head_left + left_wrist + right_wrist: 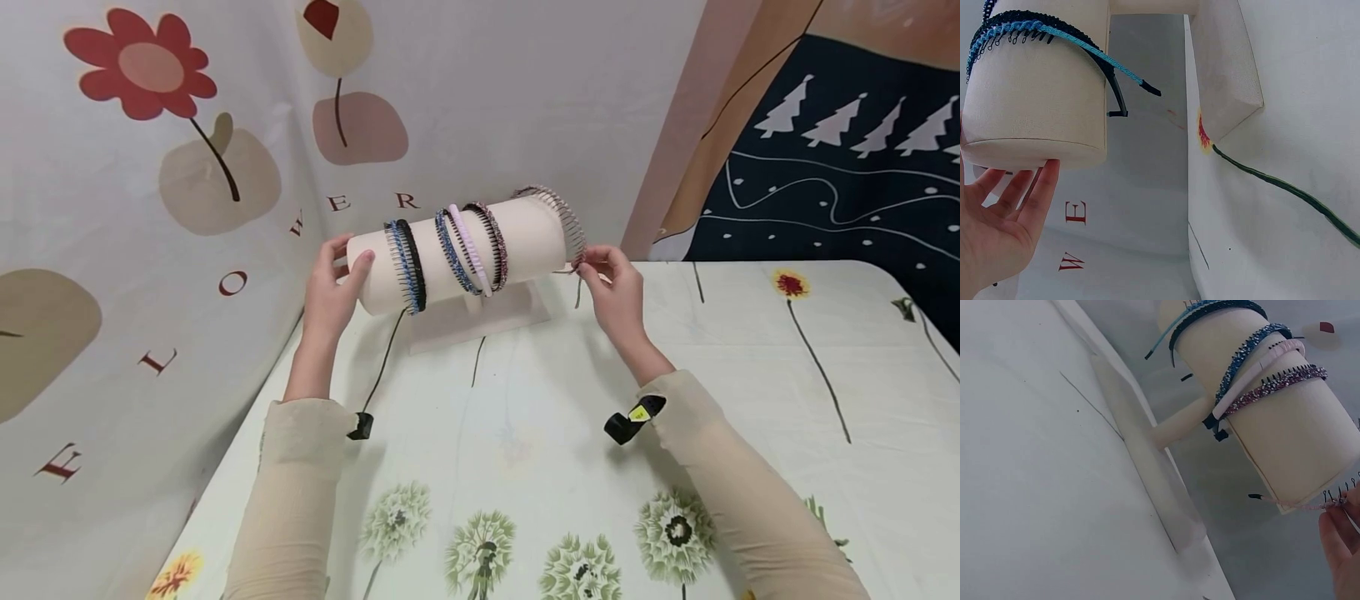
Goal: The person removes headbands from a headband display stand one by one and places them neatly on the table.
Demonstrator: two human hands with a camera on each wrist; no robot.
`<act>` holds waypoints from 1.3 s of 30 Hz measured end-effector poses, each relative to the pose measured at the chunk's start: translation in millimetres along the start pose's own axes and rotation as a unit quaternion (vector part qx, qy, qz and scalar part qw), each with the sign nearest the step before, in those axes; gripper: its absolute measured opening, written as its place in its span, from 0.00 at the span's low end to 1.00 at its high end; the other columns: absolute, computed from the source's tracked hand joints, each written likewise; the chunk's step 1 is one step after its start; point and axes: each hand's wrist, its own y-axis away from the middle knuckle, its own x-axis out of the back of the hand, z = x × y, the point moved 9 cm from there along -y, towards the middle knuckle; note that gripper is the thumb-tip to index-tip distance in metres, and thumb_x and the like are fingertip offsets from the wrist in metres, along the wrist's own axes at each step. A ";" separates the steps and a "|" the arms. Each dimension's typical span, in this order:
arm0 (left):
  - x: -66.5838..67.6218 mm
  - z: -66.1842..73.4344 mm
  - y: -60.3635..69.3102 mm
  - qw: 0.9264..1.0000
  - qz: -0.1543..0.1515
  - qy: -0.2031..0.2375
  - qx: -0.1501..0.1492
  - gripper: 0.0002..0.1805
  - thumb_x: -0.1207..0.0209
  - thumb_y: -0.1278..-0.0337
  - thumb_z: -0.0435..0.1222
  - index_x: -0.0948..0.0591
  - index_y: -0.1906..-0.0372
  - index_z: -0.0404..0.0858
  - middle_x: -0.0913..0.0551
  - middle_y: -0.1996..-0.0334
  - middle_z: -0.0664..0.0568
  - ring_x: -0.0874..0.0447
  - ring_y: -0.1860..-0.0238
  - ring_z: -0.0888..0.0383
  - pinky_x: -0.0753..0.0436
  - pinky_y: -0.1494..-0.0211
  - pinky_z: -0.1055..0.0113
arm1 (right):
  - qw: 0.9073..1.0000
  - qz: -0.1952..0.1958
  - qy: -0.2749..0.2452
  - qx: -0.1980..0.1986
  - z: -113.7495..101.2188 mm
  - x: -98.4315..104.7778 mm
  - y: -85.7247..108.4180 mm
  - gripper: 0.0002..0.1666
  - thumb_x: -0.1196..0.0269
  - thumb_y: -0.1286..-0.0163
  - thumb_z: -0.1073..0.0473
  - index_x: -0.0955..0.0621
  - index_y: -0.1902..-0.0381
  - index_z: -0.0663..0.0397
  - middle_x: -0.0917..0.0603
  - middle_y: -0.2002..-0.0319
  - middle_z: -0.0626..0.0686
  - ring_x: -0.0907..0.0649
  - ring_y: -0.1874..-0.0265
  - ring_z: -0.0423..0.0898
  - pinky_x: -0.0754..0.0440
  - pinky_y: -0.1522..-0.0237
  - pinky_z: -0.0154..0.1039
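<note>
A padded cream display roll [528, 237] stands on a pedestal and carries several toothed headbands. At its left end my left hand [330, 279] grips the roll, thumb on the near side and fingers behind. The left wrist view shows these fingers [1038, 197] reaching up at the roll's end. My right hand [618, 292] pinches one end of a pinkish glittery toothed headband [566, 218], which arches over the roll's right end. Further left sit a purple-red glitter headband [1279, 387], a pale lilac one [468, 250], a blue glitter one [1244, 356] and a blue-and-black pair [408, 267].
The pedestal's flat base [480, 321] rests on a flower-printed tablecloth [517, 400]. Behind the roll hangs a pale cloth [487, 100] with flowers and letters. A dark panel with white trees [847, 175] is at the right.
</note>
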 end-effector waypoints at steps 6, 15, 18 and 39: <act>0.6 1.2 -0.3 1.000 0.000 0.002 -0.003 0.39 0.47 0.34 0.61 0.38 0.25 0.46 0.34 0.27 0.46 0.29 0.32 0.45 0.24 0.33 0.43 | 0.999 0.033 -0.027 0.001 0.4 12.2 -10.5 0.13 0.44 0.25 0.67 0.25 0.46 0.69 0.20 0.55 0.52 0.19 0.56 0.34 0.17 0.45 0.30; 0.6 1.2 0.1 1.000 -0.002 0.002 -0.003 0.39 0.47 0.34 0.61 0.39 0.25 0.47 0.34 0.27 0.46 0.29 0.32 0.45 0.24 0.33 0.43 | 0.997 0.061 -0.047 0.000 3.7 35.6 -13.0 0.15 0.43 0.26 0.67 0.25 0.45 0.70 0.23 0.60 0.39 0.19 0.58 0.32 0.17 0.46 0.29; 0.4 1.2 -0.1 1.000 -0.001 0.002 -0.002 0.39 0.47 0.34 0.61 0.39 0.25 0.47 0.34 0.27 0.46 0.29 0.32 0.45 0.24 0.33 0.43 | 0.997 0.064 -0.038 -0.004 6.9 43.1 -11.5 0.16 0.42 0.26 0.65 0.25 0.44 0.68 0.23 0.60 0.38 0.19 0.57 0.32 0.17 0.47 0.28; -0.4 0.0 0.6 1.000 -0.003 0.004 0.002 0.39 0.47 0.34 0.61 0.39 0.25 0.49 0.34 0.26 0.48 0.30 0.32 0.46 0.24 0.32 0.44 | 0.997 0.075 0.004 -0.011 27.3 72.9 -6.7 0.16 0.41 0.28 0.68 0.21 0.45 0.70 0.22 0.64 0.31 0.19 0.61 0.30 0.19 0.56 0.18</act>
